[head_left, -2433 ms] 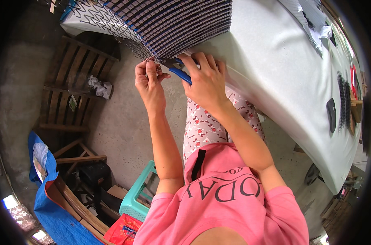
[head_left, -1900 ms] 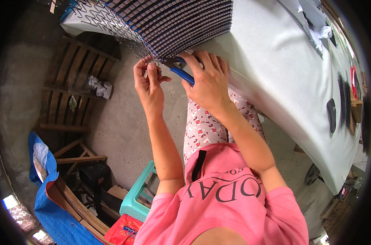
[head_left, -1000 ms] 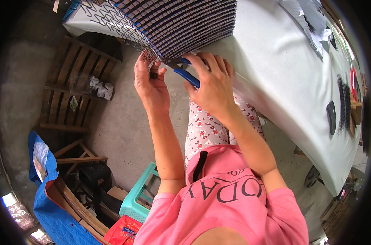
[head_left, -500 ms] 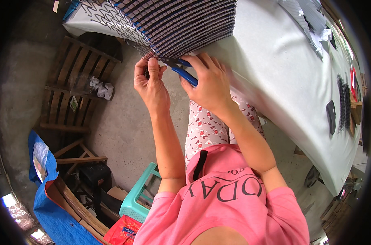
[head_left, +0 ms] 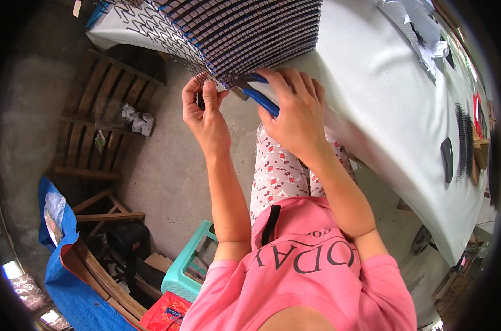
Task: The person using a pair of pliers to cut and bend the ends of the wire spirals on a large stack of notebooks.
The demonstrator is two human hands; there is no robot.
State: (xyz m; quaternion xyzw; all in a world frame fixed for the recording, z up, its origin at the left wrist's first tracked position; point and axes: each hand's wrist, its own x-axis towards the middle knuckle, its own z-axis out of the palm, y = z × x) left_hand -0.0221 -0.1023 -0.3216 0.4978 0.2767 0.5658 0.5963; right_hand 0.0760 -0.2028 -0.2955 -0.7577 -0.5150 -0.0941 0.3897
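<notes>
A woven panel (head_left: 256, 33) of dark wires and pale strips leans over the table's edge at the top, its wire ends curling loose on the left. My left hand (head_left: 207, 113) pinches the panel's lower corner between thumb and fingers; the exact bit it grips is partly hidden. In my right hand (head_left: 297, 110) is a pair of blue-handled pliers (head_left: 260, 101), the handles somewhat spread. Their dark jaws point left at the panel's lower edge, close to my left fingertips. Whether the jaws touch a wire I cannot tell.
A table under a pale cover (head_left: 383, 99) runs along the right, with a black strip of bristle-like pieces (head_left: 464, 138) and a dark flat piece (head_left: 447, 159) on it. Wooden pallets (head_left: 90, 110) stand at left. A green stool (head_left: 185, 265) and a blue tarp (head_left: 68, 276) are nearby.
My right hand and the pliers have shifted a little to the right, away from my left fingers, and the handles are spread wider. My left hand stays nearly in place.
</notes>
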